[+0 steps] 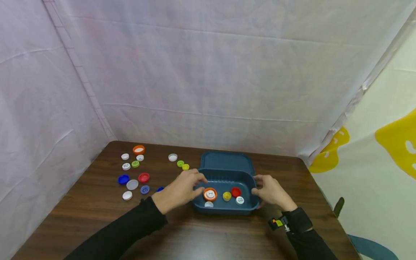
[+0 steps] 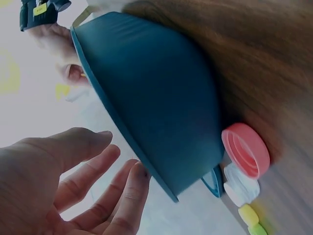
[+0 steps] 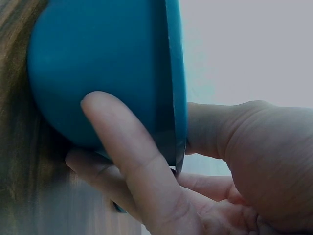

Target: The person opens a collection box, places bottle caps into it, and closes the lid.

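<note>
A blue-grey plastic box (image 1: 224, 210) stands on the table with several bottle caps inside. Among them are an orange cap (image 1: 205, 196) with a white one in it, a yellow cap (image 1: 226, 196), a red cap (image 1: 235, 191) and a white cap (image 1: 239, 200). My right hand (image 1: 273, 191) grips the box's right end, thumb over the rim and fingers along the outer wall (image 3: 102, 54). At the opposite end, my left hand (image 1: 180, 189) hovers over the rim, fingers loosely bent and nothing visible in them. In the left wrist view its fingertips are close to the rim (image 2: 146, 166).
The box's lid (image 1: 227, 161) lies behind it. Loose caps spread over the table's left side, including a red cap (image 1: 143, 177), a blue cap (image 1: 123, 179) and an orange cap (image 1: 138, 150). Green (image 1: 180, 164) and yellow caps (image 1: 185, 167) lie near the box's back left corner.
</note>
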A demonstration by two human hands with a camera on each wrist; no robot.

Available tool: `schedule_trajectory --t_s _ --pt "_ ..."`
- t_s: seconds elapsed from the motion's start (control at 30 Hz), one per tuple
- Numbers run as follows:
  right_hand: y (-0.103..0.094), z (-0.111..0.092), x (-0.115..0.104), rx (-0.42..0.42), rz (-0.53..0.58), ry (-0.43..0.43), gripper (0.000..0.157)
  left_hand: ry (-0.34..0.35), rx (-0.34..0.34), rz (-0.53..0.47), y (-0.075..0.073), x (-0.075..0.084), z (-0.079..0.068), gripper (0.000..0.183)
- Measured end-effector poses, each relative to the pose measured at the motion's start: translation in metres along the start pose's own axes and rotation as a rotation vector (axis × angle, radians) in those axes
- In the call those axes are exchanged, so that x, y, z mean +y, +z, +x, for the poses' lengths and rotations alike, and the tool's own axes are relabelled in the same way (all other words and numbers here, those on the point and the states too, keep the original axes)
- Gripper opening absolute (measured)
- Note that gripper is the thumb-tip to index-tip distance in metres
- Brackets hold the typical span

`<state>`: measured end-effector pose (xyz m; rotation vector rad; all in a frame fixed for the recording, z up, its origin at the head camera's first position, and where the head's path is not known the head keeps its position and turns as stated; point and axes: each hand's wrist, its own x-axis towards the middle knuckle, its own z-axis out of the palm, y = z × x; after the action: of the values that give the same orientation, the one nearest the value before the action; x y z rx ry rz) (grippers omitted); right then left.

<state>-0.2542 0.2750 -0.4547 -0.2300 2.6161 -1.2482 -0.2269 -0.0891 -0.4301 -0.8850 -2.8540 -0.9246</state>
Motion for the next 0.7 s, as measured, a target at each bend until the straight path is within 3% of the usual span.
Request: schedule_trajectory --t_s 0.2,0.53,0.7 --pt "0.000 0.000 0.000 -0.001 0.007 0.013 0.064 -0.061 0.047 0.013 -0.010 -0.007 -0.004 0.021" --pt "-0.001 0.002 -0.001 -0.003 0.002 0.010 0.063 -0.131 0.118 0.037 -0.017 -0.032 -0.014 0.023" --pt "-0.001 0.004 -0.001 0.002 -0.012 0.009 0.063 -0.183 0.101 0.029 -0.018 -0.040 -0.019 0.024"
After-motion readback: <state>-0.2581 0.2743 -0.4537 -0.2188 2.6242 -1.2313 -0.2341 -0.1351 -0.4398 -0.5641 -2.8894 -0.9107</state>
